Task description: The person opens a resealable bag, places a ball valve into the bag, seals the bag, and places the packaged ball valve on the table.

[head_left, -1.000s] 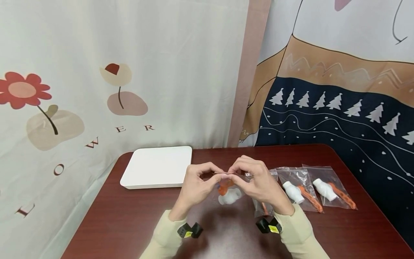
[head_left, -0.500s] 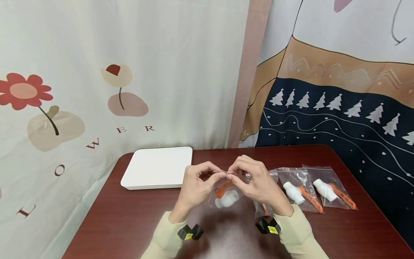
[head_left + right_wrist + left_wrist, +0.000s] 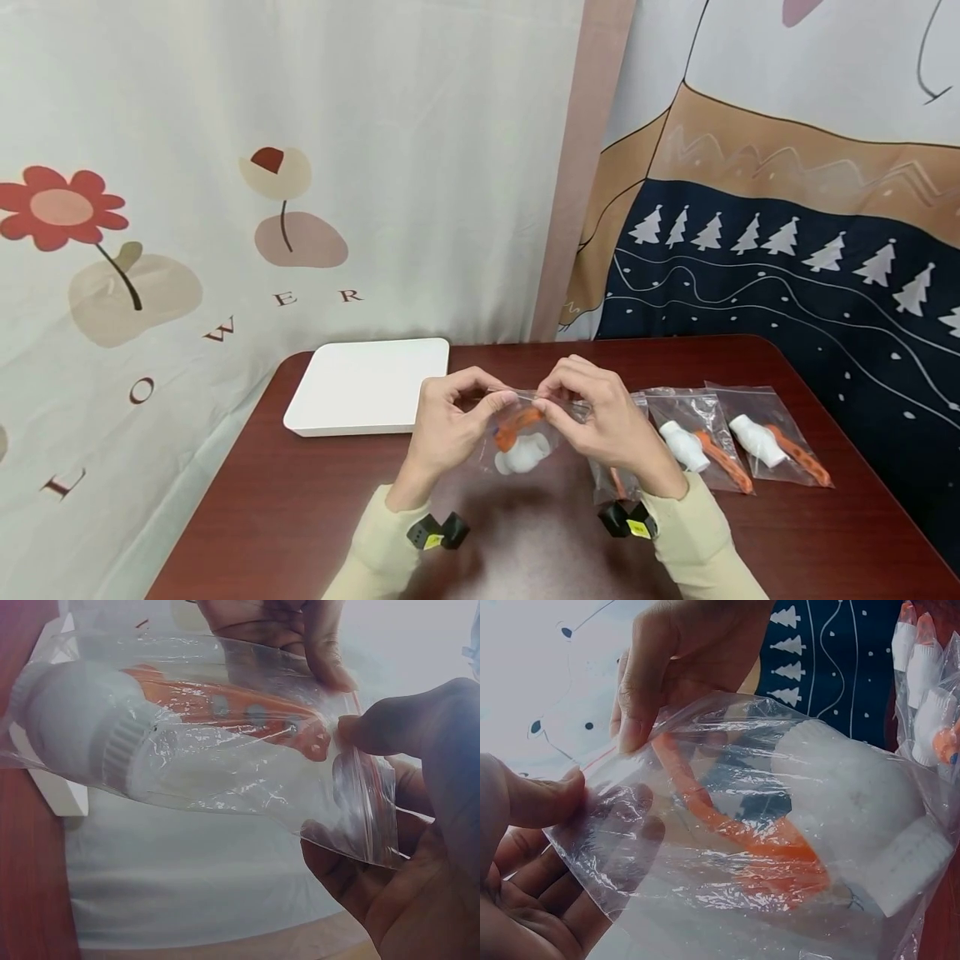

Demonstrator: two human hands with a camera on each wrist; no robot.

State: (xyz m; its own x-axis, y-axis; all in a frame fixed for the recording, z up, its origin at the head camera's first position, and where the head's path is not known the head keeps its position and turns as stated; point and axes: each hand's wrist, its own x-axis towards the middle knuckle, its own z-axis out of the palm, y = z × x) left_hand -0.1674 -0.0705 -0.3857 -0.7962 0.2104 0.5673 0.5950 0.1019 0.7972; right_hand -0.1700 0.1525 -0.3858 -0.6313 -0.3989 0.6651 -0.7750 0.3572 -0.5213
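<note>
Between both hands hangs a clear zip bag (image 3: 522, 442) with a red line along its seal, held a little above the table. Inside lie a white plastic valve-like fitting (image 3: 855, 799) and an orange handle (image 3: 240, 712) with holes. My left hand (image 3: 453, 425) pinches the bag's top edge between thumb and fingers. At the same edge, a short way to the right, my right hand (image 3: 603, 417) pinches with thumb and forefinger. In the right wrist view the right thumb (image 3: 390, 724) lies by the seal. Whether the seal is parted cannot be told.
Two similar bags, each with a white fitting (image 3: 757, 440) and an orange handle (image 3: 798, 456), lie at the table's right. Another bag (image 3: 611, 483) is partly hidden under my right hand. A white flat tray-like board (image 3: 367, 387) sits at the back left of the dark red table (image 3: 300, 517).
My fingertips have moved slightly apart along the bag's top edge, so more of that edge shows between them. The bag and its contents have swung a little to the left.
</note>
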